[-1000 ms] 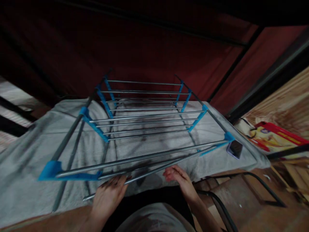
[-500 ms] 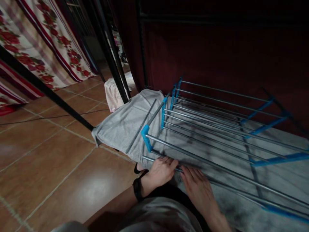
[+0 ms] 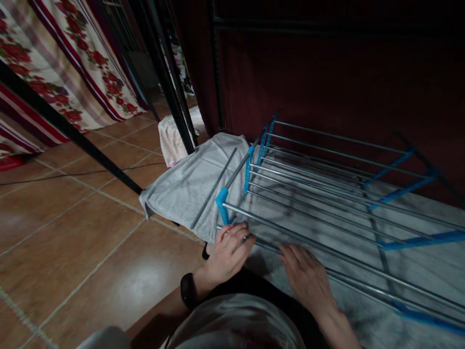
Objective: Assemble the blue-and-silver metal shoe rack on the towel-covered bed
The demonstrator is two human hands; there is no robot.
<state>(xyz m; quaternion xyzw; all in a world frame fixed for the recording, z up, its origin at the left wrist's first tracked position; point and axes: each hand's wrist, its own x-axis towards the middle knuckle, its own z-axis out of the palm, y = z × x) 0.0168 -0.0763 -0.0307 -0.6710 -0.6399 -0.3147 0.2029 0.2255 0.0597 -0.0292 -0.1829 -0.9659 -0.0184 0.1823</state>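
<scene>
In front of me lies a clothes drying rack (image 3: 301, 233) with grey metal tubes and blue plastic joints. My left hand (image 3: 229, 253), with a dark wristband, curls its fingers over the rack's near lower tube (image 3: 267, 246), just below the blue corner joint (image 3: 222, 199). Farther right along that tube, my right hand (image 3: 308, 275) has its fingers bent over it; the thumb is hidden. A loose grey rod (image 3: 213, 188) rests on the grey cloth (image 3: 181, 191) to the left of the rack.
A black metal post (image 3: 90, 150) slants down to the cloth's left corner. Behind the rack rises a dark red panel (image 3: 308, 82). Brown floor tiles (image 3: 72, 252) and a thin cable (image 3: 87, 173) spread left, near a floral curtain (image 3: 65, 72). A pale striped cloth (image 3: 172, 140) hangs behind.
My left hand has slid left along the tube toward the blue corner, away from my right hand. My right hand has shifted slightly right. The rack has barely moved.
</scene>
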